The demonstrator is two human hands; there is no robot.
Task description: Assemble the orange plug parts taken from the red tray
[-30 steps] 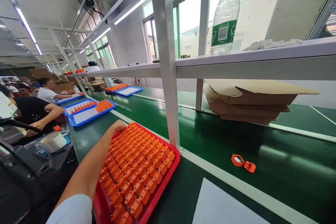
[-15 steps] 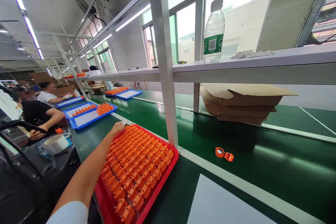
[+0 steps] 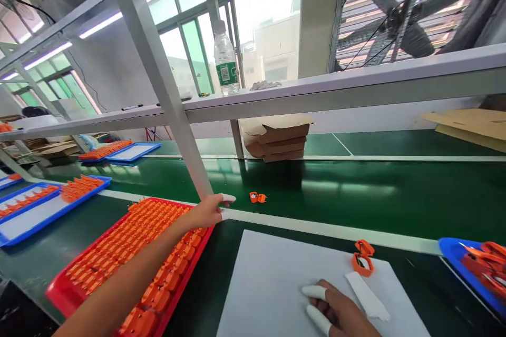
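My left hand (image 3: 209, 209) reaches out over the far right corner of a red tray (image 3: 190, 274), white covers on its fingertips. Its fingers are stretched and apart, and nothing shows in them. Many orange plastic pieces (image 3: 158, 295) stand in rows in that tray. My right hand (image 3: 342, 310) is low over a white board (image 3: 269, 284), also with white fingertip covers. Its thumb and finger are apart with nothing between them. Near it on the board lie a white strip (image 3: 367, 297) and an opened orange case (image 3: 362, 260). Another opened orange case (image 3: 258, 197) sits on the green surface beyond my left hand.
A blue tray (image 3: 466, 274) with orange parts stands at the right edge. More blue trays (image 3: 51, 216) are on the left. A metal post (image 3: 158, 63) rises behind the red tray, carrying a shelf with a plastic bottle (image 3: 226, 63). Cardboard (image 3: 280, 139) is stacked beneath.
The view has swung right. My left hand has moved from the red tray's far left side to its far right corner. My right hand, the white strip and the nearer orange case have come into view.
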